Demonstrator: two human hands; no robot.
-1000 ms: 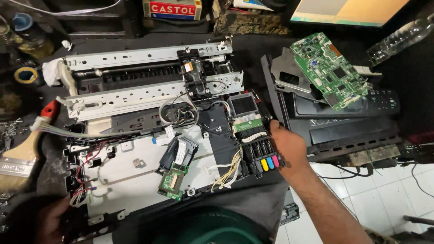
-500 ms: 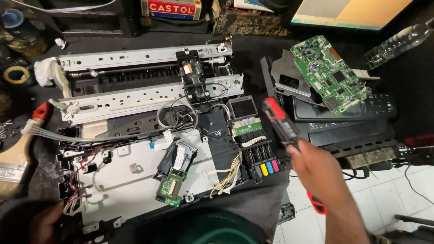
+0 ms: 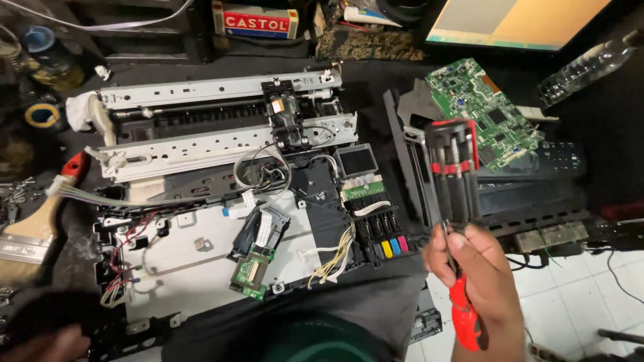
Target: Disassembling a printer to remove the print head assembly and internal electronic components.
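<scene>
A stripped-down printer (image 3: pixel 201 261) lies open in front of me, with its metal rails (image 3: pixel 221 90), white base plate and loose wires showing. My right hand (image 3: pixel 479 281) is at the printer's right edge, closed around a red-handled tool (image 3: pixel 466 322). A black and red rack of screwdriver bits (image 3: pixel 453 171) stands up from that grip. Just left of the hand sits a row of coloured ink ports (image 3: pixel 386 245). My left hand (image 3: pixel 47 342) is blurred at the lower left corner by the printer's frame, and its fingers are not readable.
A green circuit board (image 3: pixel 479 110) rests on black printer panels (image 3: pixel 530 194) at the right. A paintbrush (image 3: pixel 33 221) lies at the left, with a tape roll (image 3: pixel 41 115) behind it. A small green board (image 3: pixel 249 276) hangs on ribbon cables. White floor tiles (image 3: pixel 577 295) show lower right.
My right hand has left the ink port area, moved right and down, and now holds up the red-handled tool with the bit rack. The left hand has barely moved.
</scene>
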